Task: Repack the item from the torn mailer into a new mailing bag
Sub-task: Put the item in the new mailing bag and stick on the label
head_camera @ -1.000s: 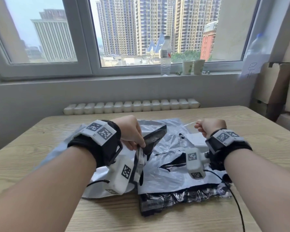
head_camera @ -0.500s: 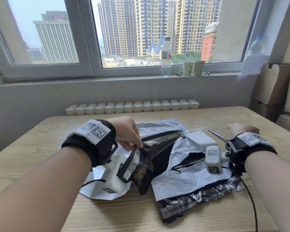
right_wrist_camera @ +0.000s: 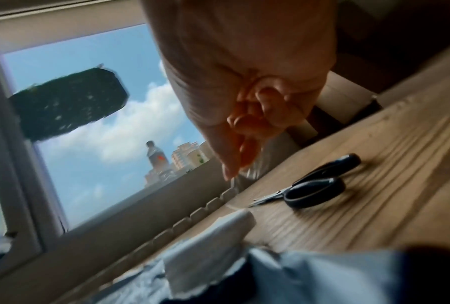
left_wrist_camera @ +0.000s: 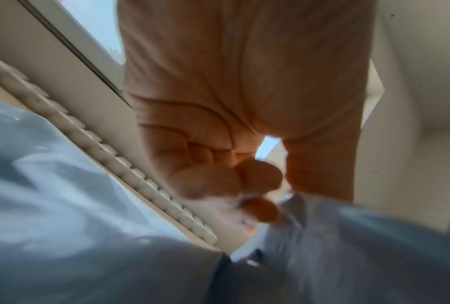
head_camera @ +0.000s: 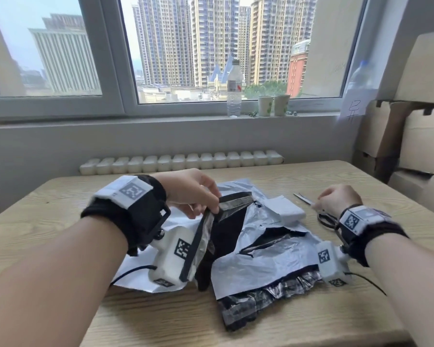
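A torn grey mailer [head_camera: 261, 266] with black lining lies in the middle of the wooden table [head_camera: 48, 221]. A black item in crinkly clear wrap [head_camera: 251, 304] sticks out of its near end. My left hand [head_camera: 214, 209] pinches a black-lined flap of the mailer [head_camera: 226, 229] and holds it up off the table; the left wrist view is blurred but shows the fingertips [left_wrist_camera: 260, 207] on grey plastic. A second pale bag [head_camera: 171, 224] lies under the left wrist. My right hand [head_camera: 318, 206] hovers curled beside the scissors [head_camera: 325, 219], its fingertips [right_wrist_camera: 234, 164] pinching what looks like a thin pale strip.
A small white packet [head_camera: 290, 209] rests on the mailer's far right corner. The black-handled scissors [right_wrist_camera: 314, 191] lie on bare wood to the right. Cardboard boxes [head_camera: 421, 146] stack beside the table's right edge. A bottle [head_camera: 233, 88] and cups [head_camera: 273, 105] stand on the sill.
My right hand swung right, away from the mailer, to above the scissors. My left hand lifted the black-lined flap higher and opened it wider.
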A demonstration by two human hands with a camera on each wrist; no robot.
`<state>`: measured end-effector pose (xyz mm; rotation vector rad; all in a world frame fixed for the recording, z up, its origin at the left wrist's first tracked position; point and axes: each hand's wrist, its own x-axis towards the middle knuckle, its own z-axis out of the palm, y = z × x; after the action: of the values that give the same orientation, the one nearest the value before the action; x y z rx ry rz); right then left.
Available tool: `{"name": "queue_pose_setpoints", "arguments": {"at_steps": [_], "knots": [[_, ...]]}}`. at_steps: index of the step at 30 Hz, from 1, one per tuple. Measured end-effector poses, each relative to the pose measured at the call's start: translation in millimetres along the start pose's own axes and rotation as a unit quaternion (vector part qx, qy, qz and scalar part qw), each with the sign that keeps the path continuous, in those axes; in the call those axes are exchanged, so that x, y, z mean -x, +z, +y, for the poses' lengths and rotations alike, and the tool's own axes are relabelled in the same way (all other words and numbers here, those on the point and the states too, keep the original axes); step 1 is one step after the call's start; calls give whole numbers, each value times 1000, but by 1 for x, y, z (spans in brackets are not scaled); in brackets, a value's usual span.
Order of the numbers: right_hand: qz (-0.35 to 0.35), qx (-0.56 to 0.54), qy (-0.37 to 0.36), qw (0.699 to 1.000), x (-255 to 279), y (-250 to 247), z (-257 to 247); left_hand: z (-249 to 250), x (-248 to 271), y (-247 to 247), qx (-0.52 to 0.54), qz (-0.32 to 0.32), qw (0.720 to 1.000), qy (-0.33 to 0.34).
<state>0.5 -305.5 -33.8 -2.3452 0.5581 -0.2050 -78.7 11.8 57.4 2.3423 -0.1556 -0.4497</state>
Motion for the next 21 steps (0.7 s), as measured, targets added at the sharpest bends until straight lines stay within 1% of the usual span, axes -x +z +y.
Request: {"name": "queue_pose_setpoints", "arguments": {"at_steps": [2,5,6,9,11,13,16,17,19,20,21], "knots": [[-29,41,-14,999,6,1,1,9,-4,10,-11,-10,1000,19],[-58,60,-15,996,7,-1,9,14,-10,21,-1,-8,999,34],[-53,65,-25,996,10,-3,9,14,-11,23,11,-6,999,38],[0,81,-55,995,13,-9,13,15,-15,29,29,-9,998,55],[12,91,-66,994,14,-13,13,16,-15,31,33,-16,997,62],[17,81,-75,994,15,-13,11,16,-16,32,47,-29,996,63],[39,38,-103,993,16,-10,3,15,-17,35,69,-47,994,71],[44,21,-111,993,18,-9,-2,14,-19,36,67,-42,994,70],[43,-9,-127,991,26,-9,-14,13,-24,37,45,-11,997,63],[30,-14,-130,991,31,-9,-21,12,-27,36,29,12,998,58],[-5,-14,-127,992,36,-9,-28,12,-30,33,13,32,998,54]]}}
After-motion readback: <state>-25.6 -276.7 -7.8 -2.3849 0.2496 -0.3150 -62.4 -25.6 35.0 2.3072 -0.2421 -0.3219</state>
